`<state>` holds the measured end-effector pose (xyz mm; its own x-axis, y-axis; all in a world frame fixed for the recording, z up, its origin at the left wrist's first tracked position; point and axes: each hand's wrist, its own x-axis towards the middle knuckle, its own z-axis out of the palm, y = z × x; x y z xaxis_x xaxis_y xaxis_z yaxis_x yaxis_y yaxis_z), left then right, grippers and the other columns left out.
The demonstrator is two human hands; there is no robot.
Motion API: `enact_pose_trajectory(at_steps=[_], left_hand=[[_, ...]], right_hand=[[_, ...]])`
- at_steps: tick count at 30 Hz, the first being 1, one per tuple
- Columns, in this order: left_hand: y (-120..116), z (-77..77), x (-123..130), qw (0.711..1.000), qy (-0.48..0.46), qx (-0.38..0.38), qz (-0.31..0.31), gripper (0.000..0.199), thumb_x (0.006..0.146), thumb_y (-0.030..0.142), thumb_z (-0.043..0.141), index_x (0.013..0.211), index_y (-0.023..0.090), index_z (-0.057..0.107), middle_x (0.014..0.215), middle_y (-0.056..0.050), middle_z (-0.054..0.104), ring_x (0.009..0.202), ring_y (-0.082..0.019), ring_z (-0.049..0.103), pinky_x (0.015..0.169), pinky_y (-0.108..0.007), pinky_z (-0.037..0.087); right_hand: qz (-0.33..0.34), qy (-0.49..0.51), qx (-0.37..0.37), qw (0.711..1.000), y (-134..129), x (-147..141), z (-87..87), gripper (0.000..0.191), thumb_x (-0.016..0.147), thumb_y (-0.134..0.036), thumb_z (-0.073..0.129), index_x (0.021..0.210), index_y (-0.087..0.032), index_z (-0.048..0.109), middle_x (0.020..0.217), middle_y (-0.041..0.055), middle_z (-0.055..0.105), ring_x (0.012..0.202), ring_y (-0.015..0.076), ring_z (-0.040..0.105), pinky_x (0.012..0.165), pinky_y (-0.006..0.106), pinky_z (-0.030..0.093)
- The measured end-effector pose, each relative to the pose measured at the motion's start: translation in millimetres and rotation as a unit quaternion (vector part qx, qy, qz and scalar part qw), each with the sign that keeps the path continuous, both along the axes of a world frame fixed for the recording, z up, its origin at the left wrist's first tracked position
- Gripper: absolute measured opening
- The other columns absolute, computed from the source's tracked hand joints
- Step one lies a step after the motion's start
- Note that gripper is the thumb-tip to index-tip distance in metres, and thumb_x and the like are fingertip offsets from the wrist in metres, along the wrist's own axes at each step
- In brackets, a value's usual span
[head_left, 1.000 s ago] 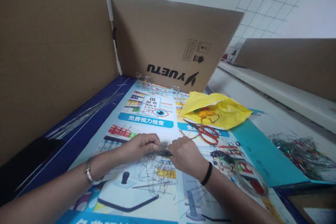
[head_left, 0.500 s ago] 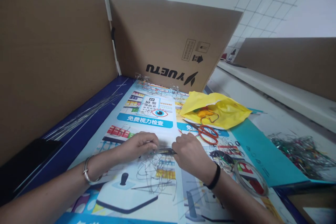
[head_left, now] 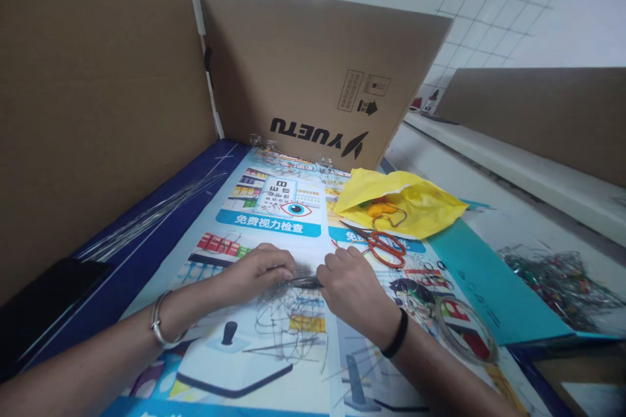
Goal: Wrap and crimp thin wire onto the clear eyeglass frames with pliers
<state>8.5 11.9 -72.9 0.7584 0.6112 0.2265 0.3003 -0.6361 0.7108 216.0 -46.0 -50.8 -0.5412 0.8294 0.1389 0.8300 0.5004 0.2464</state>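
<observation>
My left hand (head_left: 267, 267), a silver bangle at its wrist, pinches thin wire whose end is blurred between the hands. In my right hand (head_left: 345, 283), with a black band at the wrist, is a dark pointed tool like pliers (head_left: 307, 282); its tip points left and reaches the wire by my left fingertips. Its handles are hidden in the fist. Below the hands a loose tangle of thin wire (head_left: 283, 326) lies on the printed sheet (head_left: 254, 378). Red-handled scissors (head_left: 386, 249) rest beyond my right hand, in front of a yellow pouch (head_left: 430, 208) holding orange material.
Cardboard panels (head_left: 313, 65) stand at the back and left. Long straight wires (head_left: 156, 215) and a black object (head_left: 53, 306) lie on the left. A round clear container (head_left: 464, 329) sits right of my right forearm. Tangled wire scraps (head_left: 557, 280) are at the far right.
Both hands stay close together in nearly the same place, with my right hand and the tool shifted slightly left. The wire between them looks more blurred.
</observation>
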Motion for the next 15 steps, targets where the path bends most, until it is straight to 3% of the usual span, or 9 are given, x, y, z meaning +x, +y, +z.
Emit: enact_pose_trajectory(at_steps=[15], left_hand=[[-2.2,3.1,-0.2,0.999,-0.012,-0.011,-0.040,0.019,0.089,0.023,0.043,0.078,0.017,0.058,0.074,-0.001,0.059,0.074,-0.012,0.051,0.072,-0.026,0.038]], right_hand=[[0.024,0.010,-0.005,1.000,-2.7,-0.4,-3.7,0.008,0.076,-0.016,0.053,0.069,-0.018,0.055,0.069,0.0043,0.055,0.069,0.0186,0.044,0.066,0.033,0.024]])
